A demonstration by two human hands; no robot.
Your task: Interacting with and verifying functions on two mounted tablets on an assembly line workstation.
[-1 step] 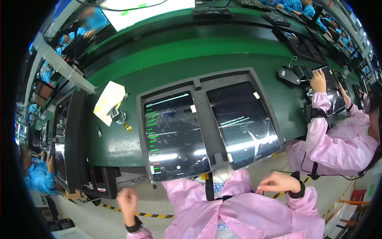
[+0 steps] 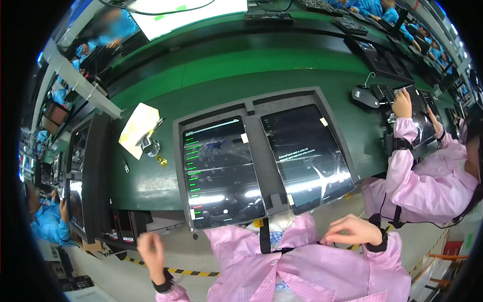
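Two large dark tablets lie side by side in a grey foam tray at the front of the bench. The left tablet shows rows of green text with a few red ones low down. On the right tablet is a mostly black screen with white lines of text. Both carry clear film and small pale tabs. My left hand hangs in the air below the bench edge, left of the tray, fingers loosely bent and holding nothing. Below the right tablet, my right hand is held against my pink coat, fingers loosely extended and nothing visible in them.
Left of the tray are a yellowish sheet, a small clear glass-like item and a small dark stick-like item. A black rack stands further left. On the right, a person in pink handles a dark device near a mouse.
My left hand has risen slightly and shifted left. My right hand has moved a little up and left. Faint small text now shows at the upper left of the right tablet's screen.
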